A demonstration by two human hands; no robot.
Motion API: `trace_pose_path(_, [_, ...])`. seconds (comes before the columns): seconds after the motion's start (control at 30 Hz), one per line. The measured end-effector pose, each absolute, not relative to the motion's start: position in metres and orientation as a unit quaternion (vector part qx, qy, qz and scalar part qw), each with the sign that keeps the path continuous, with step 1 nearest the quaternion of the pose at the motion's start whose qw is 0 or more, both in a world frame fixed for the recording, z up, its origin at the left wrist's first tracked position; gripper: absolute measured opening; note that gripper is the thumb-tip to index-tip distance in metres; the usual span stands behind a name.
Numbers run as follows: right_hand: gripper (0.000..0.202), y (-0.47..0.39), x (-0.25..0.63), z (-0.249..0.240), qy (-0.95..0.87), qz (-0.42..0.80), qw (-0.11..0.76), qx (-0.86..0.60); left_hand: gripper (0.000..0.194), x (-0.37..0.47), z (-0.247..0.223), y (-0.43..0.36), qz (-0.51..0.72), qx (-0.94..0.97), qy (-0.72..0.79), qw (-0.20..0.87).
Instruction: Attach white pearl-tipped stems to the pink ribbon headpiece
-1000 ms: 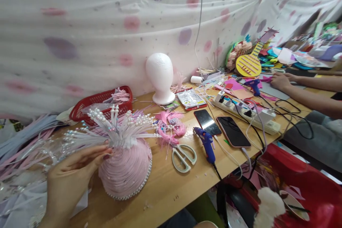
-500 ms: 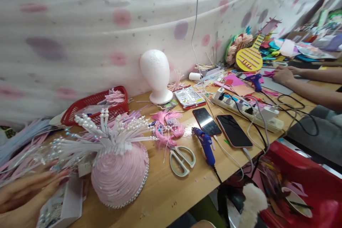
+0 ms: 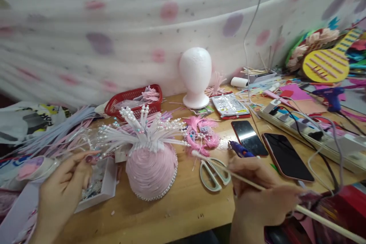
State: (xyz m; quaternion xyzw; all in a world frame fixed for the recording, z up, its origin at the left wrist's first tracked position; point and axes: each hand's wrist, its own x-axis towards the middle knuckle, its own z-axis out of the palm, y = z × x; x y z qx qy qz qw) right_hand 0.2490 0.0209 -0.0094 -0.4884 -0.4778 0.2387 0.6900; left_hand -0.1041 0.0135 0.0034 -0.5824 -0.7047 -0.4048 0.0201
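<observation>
Nearest me, my right hand [image 3: 257,194] was closed around a long pale stick [image 3: 228,173], which ran from the lower right corner up and left, its tip ending just beside the pink hat. That hand lay over the blue glue gun [image 3: 240,149], whose nozzle showed just past my knuckles; whether it touched the gun I could not tell. My left hand [image 3: 61,188] hovered over a shallow white box of beads [image 3: 100,187], thumb and forefinger pinched together near a pearl tip; I could not make out what, if anything, sat between them.

Between my hands the pink dome-shaped hat [image 3: 151,171] stood on the wooden worktop [image 3: 183,206], rimmed with pearls and topped with a spray of white pearl-tipped strips [image 3: 143,129]. Pale green scissors [image 3: 213,171] lay shut just to its right, under the stick. A pink feathered ornament [image 3: 201,135] lay behind them.

Further right, two dark phones [image 3: 265,145] lay side by side, and beyond them a white power strip [image 3: 311,131] with cables plugged in. Toward the back stood a red basket [image 3: 131,97] and a white foam mannequin head [image 3: 196,76] against the spotted cloth [image 3: 128,26]. A yellow foam guitar shape [image 3: 326,65] sat at the far right.
</observation>
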Motion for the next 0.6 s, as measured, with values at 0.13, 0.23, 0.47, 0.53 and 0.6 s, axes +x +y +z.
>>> trace_pose_path(0.13, [0.045,0.052,0.252,-0.019,-0.489,0.175,0.596,-0.613,0.020,-0.093,0.000,0.007,-0.361,-0.596,-0.707,0.120])
trace_pose_path(0.23, [0.025,0.072,0.255,-0.031,-0.569,0.225,0.467,-0.638,0.015,-0.090,0.001,0.008,-0.333,-0.680,-0.618,0.213])
trace_pose_path(0.47, [0.024,0.074,0.238,-0.041,-0.638,0.197,0.438,-0.602,0.017,-0.076,0.008,0.004,-0.354,-0.705,-0.589,0.176])
trace_pose_path(0.53, [0.022,0.079,0.226,-0.042,-0.665,0.253,0.420,-0.563,0.018,-0.071,0.005,0.000,-0.362,-0.710,-0.583,0.161])
trace_pose_path(0.6, [0.019,0.086,0.215,-0.045,-0.689,0.290,0.378,-0.546,0.019,-0.068,0.001,-0.004,-0.362,-0.712,-0.582,0.151])
